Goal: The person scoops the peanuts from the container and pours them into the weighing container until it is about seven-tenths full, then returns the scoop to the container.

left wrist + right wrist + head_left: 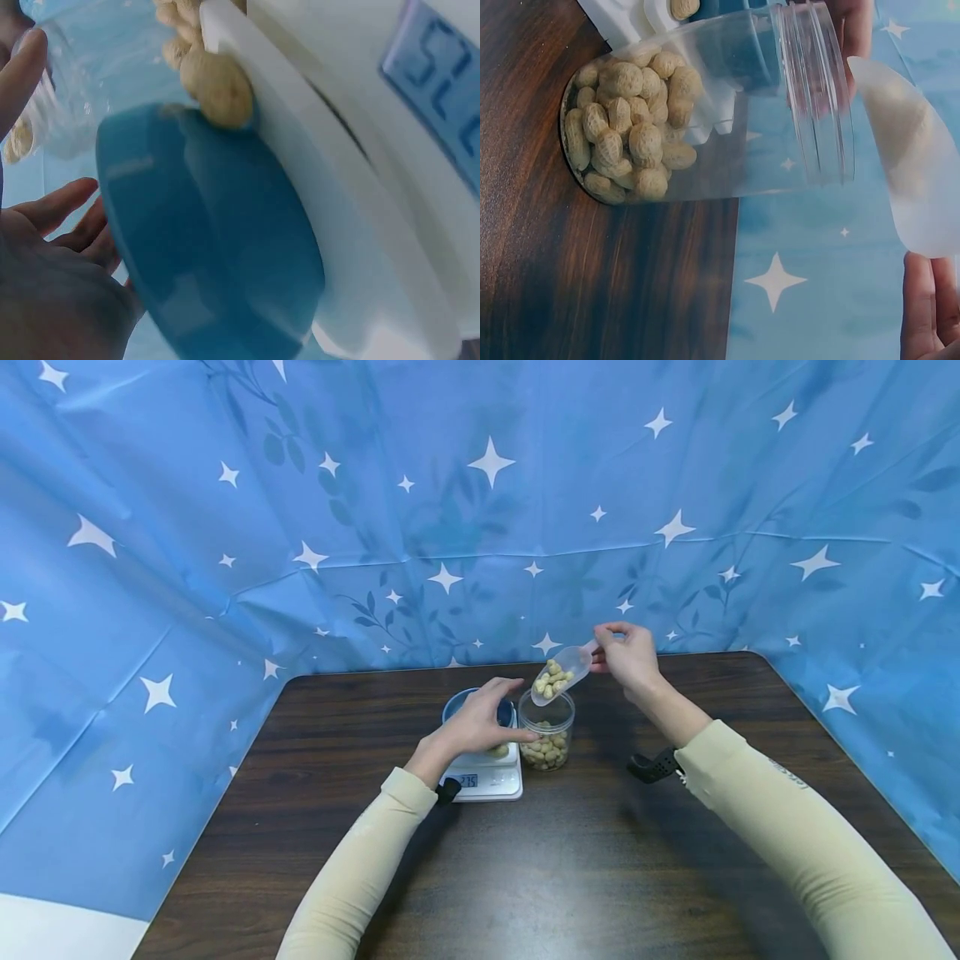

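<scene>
My right hand (628, 656) pinches the handle of a translucent scoop (578, 662) with peanuts (552, 679) in it. The scoop tilts down toward the mouth of a clear jar (739, 161), and more peanuts (634, 124) fill the jar's lower part. My left hand (480, 717) reaches over a white kitchen scale (491, 785), fingers and thumb spread beside the jar's rim. Whether it touches the jar, I cannot tell. Beneath that hand is a blue bowl (210, 232), partly hidden in the head view. Several peanuts (217, 86) lie by the bowl at the scale's white platform (360, 247).
Lit digits show on the scale's display (467, 781). A dark wooden table (540, 860) lies under everything, and a blue curtain with white stars (487, 527) hangs behind its far edge. Black straps (654, 766) are on both wrists.
</scene>
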Demonstrator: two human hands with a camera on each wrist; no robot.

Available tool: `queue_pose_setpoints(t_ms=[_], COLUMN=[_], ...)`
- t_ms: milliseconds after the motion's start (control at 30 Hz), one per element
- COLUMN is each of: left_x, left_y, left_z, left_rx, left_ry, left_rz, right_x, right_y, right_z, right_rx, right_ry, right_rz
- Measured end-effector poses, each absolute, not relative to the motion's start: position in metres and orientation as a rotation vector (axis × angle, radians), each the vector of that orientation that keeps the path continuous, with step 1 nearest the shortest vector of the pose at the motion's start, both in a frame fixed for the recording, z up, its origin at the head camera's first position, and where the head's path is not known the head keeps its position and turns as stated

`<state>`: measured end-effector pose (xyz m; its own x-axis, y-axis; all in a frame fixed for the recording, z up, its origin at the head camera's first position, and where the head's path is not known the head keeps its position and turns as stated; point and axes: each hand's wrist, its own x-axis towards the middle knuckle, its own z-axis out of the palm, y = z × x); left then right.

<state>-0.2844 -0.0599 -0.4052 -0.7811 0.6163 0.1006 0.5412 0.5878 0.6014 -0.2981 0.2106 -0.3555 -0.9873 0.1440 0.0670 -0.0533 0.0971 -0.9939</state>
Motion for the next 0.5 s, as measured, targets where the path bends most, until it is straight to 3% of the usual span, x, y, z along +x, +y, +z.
queue_pose_setpoints(t_ms=[500], left_x=[-0.284], left_y=[-0.104], left_z=[-0.406], left_rx=[0.792], left_ry=[2.801], left_rz=[0.974], right_x=[-0.301], right_y=[0.184], right_z=[-0.357], right_rx=[-0.047], right_ry=[-2.168], right_rz=[2.056])
